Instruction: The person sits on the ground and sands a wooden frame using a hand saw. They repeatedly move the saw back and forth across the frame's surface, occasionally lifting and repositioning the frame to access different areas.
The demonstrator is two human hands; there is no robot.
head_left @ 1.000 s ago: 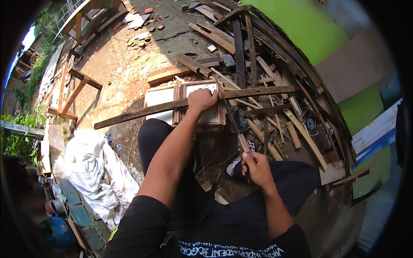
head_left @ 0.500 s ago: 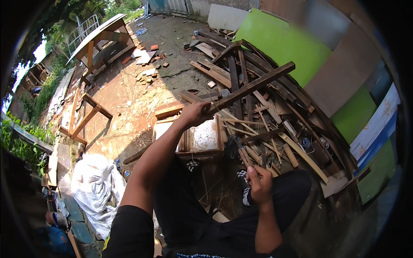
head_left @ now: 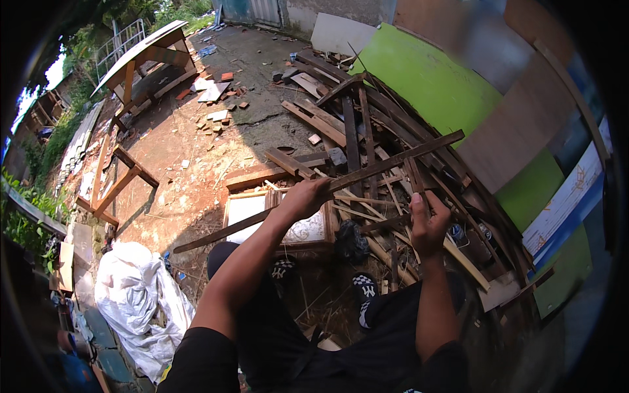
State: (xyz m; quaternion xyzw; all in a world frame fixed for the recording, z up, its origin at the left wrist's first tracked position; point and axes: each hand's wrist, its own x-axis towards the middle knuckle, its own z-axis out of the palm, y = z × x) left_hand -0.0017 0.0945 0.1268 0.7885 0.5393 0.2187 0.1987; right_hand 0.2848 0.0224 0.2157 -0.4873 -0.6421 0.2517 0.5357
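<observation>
A long dark wooden batten runs slantwise before me, from low left up to the right. My left hand is closed around it near its middle. To the right, my right hand grips a short brown bar-shaped piece, which points upward close to the batten; its exact kind is unclear. Beneath the batten lies a wooden frame with white panels, partly covered by my left arm. A crumpled black plastic bag lies beside the frame, near my feet.
A heap of dark timber and thin strips fills the right side, with green boards leaning behind. A white sack lies at left. Farther off stand a wooden frame piece and a white-topped table; broken tiles lie about.
The batten has tilted flatter, its right end lower, and more of its left length now shows. My right hand has risen with the brown piece, from near my knee toward the batten.
</observation>
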